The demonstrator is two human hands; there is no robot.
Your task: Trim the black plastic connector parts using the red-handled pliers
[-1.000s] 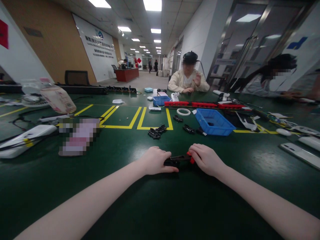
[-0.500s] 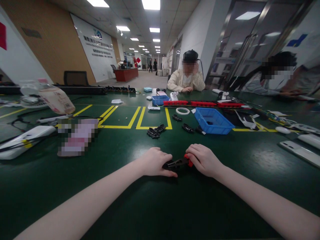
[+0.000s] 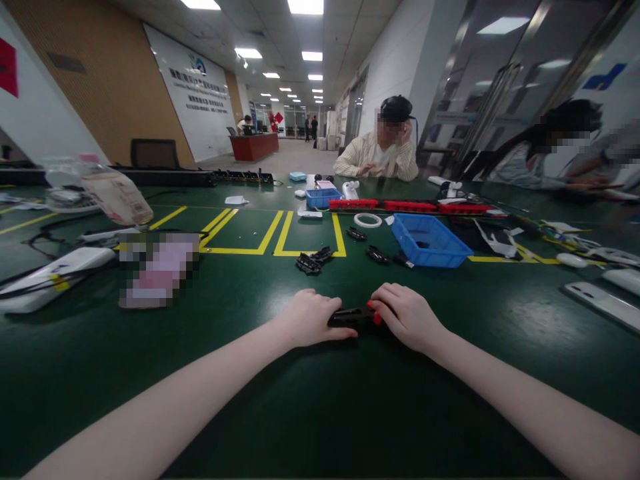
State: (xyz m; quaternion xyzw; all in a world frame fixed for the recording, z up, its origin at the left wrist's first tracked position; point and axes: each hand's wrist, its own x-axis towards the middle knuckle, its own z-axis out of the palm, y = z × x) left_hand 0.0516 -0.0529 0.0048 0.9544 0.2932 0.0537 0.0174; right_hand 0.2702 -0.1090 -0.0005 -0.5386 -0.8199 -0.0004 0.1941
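Low over the green table [image 3: 310, 413], my left hand [image 3: 313, 319] is closed on the left end of a dark, elongated black part [image 3: 354, 316]. Its thumb lies along the near side of the part. My right hand [image 3: 407, 319] has its fingers bent around a small red piece [image 3: 376, 313] at the right end of the black part. The red piece and the black part meet or overlap there; whether they are joined I cannot tell. Beyond my hands lie several black slotted pieces [image 3: 308, 264], and a blue bin [image 3: 431, 248] stands farther right.
A white ring of tape [image 3: 367, 221] and a row of red strips [image 3: 410, 206] lie farther back. At left are a bottle [image 3: 117, 193], a blurred phone-like slab [image 3: 160, 270] and a white device [image 3: 55, 277]. A white phone [image 3: 603, 307] lies right. A person [image 3: 383, 153] sits opposite.
The black part has turned from a slant to nearly level between my hands. Less of the red piece shows. The view has shifted slightly, and the person opposite has raised one hand off the table.
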